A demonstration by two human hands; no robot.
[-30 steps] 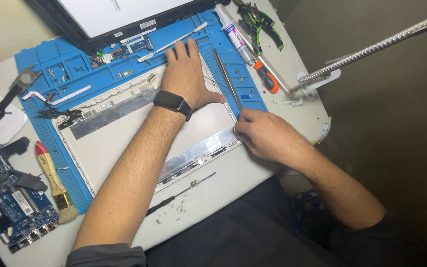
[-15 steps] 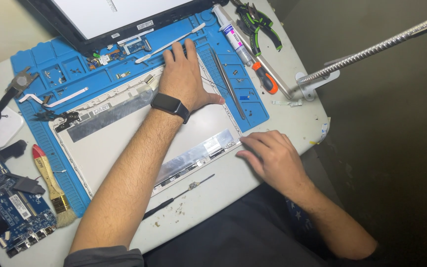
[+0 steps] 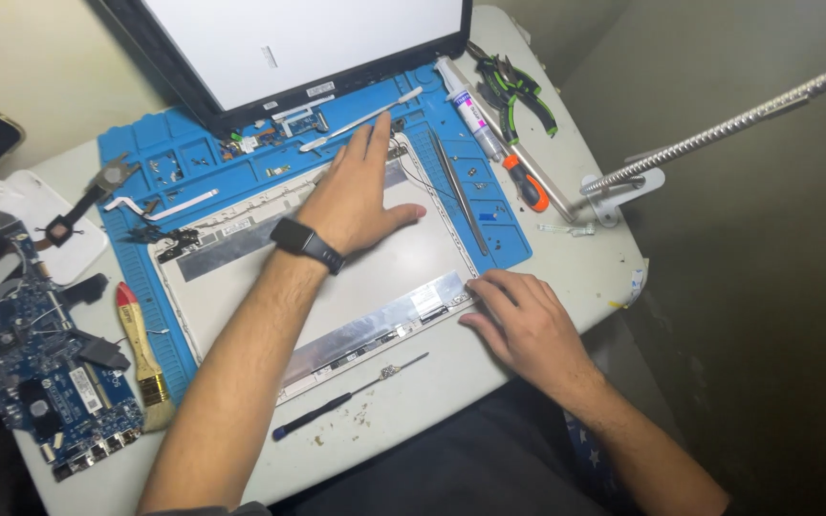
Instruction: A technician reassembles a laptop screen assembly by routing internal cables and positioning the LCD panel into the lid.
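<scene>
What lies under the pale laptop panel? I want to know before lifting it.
The panel rests on a blue work mat, whose edges show around it. The left hand presses on top; the right hand touches its near corner. Anything beneath the panel is hidden.

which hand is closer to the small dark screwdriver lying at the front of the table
Right. The right hand rests on the table just right of the screwdriver, near its tip. The left hand lies flat on the grey panel, farther back.

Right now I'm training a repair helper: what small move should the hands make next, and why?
Probably lift the flat grey screen panel slightly at its near right corner: the right hand has fingertips at that corner, while the left hand lies flat on the panel, steadying it.
</scene>
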